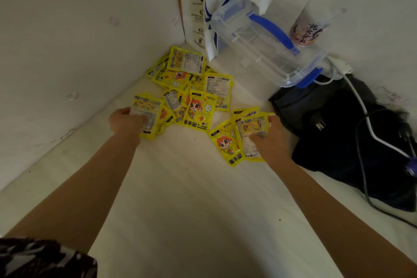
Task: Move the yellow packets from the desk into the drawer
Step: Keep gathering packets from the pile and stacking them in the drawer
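Note:
Several yellow hand-warmer packets (198,108) lie scattered on the pale desk (180,187), heaped toward the back corner. My left hand (125,121) is closed on a packet (147,113) at the left edge of the heap. To the right, my right hand (269,137) grips a small stack of packets (250,126), with another cartoon-printed packet (228,144) lying just left of it. No drawer is in view.
A clear plastic box with blue clips (268,45) lies tipped at the back right, beside a white paper bag (209,7) and a printed cup (309,27). A dark cloth bag (338,133) with white and black cables (370,128) fills the right. White walls (79,29) enclose the corner.

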Motion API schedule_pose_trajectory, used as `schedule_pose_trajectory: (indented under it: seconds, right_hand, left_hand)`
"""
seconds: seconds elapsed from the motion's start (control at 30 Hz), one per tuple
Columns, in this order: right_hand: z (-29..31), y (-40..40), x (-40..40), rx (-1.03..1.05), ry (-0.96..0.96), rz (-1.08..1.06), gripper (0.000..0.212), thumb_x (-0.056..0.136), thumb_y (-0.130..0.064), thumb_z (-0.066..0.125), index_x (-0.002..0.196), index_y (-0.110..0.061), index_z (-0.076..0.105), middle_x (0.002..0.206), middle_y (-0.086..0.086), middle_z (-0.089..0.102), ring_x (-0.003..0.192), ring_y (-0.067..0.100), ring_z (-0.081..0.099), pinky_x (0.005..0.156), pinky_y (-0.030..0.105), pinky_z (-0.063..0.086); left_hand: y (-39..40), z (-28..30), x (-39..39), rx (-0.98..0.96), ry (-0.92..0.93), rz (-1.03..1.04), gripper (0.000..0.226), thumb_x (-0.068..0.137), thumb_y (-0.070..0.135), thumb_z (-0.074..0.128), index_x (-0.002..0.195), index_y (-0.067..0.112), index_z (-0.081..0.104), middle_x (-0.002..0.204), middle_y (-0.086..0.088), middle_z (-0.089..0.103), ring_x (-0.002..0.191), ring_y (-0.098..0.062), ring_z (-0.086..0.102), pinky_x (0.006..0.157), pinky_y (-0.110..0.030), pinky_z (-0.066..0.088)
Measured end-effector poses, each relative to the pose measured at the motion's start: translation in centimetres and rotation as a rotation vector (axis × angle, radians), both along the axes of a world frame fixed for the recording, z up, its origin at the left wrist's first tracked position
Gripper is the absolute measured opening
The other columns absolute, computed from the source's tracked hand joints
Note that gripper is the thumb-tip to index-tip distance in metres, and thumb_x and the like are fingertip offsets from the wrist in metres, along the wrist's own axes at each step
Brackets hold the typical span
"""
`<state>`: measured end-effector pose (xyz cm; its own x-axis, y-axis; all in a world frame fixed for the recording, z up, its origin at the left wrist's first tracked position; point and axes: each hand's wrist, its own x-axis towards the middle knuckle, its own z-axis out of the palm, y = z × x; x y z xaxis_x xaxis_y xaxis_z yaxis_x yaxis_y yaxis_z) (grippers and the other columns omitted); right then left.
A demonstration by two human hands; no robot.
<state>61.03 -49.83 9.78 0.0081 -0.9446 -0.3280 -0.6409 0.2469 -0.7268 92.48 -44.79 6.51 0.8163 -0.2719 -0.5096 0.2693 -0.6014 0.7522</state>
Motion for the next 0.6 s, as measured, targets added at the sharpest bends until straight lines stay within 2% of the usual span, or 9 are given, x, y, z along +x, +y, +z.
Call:
schedule_pose_trajectory:
  seconds: [0.07, 0.13, 0.27, 0.33, 0.47, 0.53, 0.6]
  right_hand:
    - [0.1, 0.6, -0.8, 0.010, -0.015, -0.006, 0.053, 0.082, 0.003, 0.065, 0.128, -0.007, 0.040, 0.085, -0.013, 0.049, 0.071, 0.002, 0.052, 0.076, 0.029, 0.045]
    - [0.2, 1.0, -1.8, 0.029, -0.013, -0.001, 0.055, 0.082, 0.001, 0.066, 0.130, -0.006, 0.041, 0.095, -0.006, 0.054, 0.080, 0.010, 0.055, 0.080, 0.030, 0.044]
    - [0.2, 1.3, -3.8, 0.072, 0.085, 0.079, 0.032, 0.086, -0.010, 0.066, 0.116, -0.007, 0.058, 0.109, 0.010, 0.065, 0.099, 0.026, 0.062, 0.080, 0.026, 0.042]
    - [0.0, 1.3, -4.6, 0.065, 0.113, 0.075, 0.029, 0.086, -0.012, 0.065, 0.114, -0.007, 0.059, 0.110, 0.012, 0.066, 0.102, 0.029, 0.062, 0.080, 0.026, 0.041]
    - [0.0, 0.1, -5.5, 0.044, 0.193, 0.097, 0.030, 0.086, -0.014, 0.065, 0.112, -0.003, 0.057, 0.111, 0.015, 0.063, 0.099, 0.029, 0.059, 0.078, 0.027, 0.038]
    - [0.1, -0.9, -5.7, 0.035, 0.218, 0.107, 0.027, 0.086, -0.014, 0.064, 0.109, -0.001, 0.057, 0.110, 0.017, 0.062, 0.101, 0.033, 0.059, 0.077, 0.028, 0.038]
    - [0.3, -1.9, -5.5, 0.009, 0.227, 0.092, 0.027, 0.087, -0.012, 0.062, 0.110, 0.001, 0.057, 0.112, 0.020, 0.062, 0.104, 0.036, 0.058, 0.079, 0.031, 0.040]
  left_hand:
    - [0.5, 0.4, -0.5, -0.038, 0.013, -0.016, 0.052, 0.067, -0.008, 0.072, 0.116, 0.006, 0.060, 0.111, -0.016, 0.066, 0.083, -0.024, 0.061, 0.070, -0.031, 0.050]
    - [1.0, 0.9, -0.9, -0.090, 0.011, -0.052, 0.050, 0.069, -0.005, 0.073, 0.115, 0.005, 0.057, 0.109, -0.018, 0.064, 0.084, -0.025, 0.061, 0.071, -0.034, 0.051]
    - [1.7, 2.1, -1.5, -0.174, 0.057, -0.149, 0.036, 0.075, -0.001, 0.073, 0.104, 0.010, 0.053, 0.102, -0.015, 0.062, 0.073, -0.026, 0.062, 0.056, -0.031, 0.048]
    - [1.9, 2.5, -1.6, -0.223, 0.097, -0.185, 0.034, 0.078, -0.001, 0.071, 0.104, 0.009, 0.052, 0.105, -0.014, 0.061, 0.075, -0.026, 0.064, 0.057, -0.033, 0.050]
    - [1.7, 2.9, -1.7, -0.249, 0.106, -0.270, 0.045, 0.077, -0.001, 0.073, 0.116, 0.008, 0.051, 0.112, -0.016, 0.062, 0.082, -0.028, 0.066, 0.061, -0.036, 0.055]
    - [1.2, 3.0, -2.1, -0.275, 0.109, -0.332, 0.051, 0.076, -0.003, 0.073, 0.119, 0.012, 0.050, 0.111, -0.017, 0.061, 0.081, -0.026, 0.066, 0.058, -0.035, 0.058]
    - [0.4, 3.1, -2.9, -0.279, 0.111, -0.388, 0.061, 0.073, -0.004, 0.075, 0.124, 0.015, 0.049, 0.112, -0.016, 0.059, 0.085, -0.026, 0.065, 0.062, -0.037, 0.058]
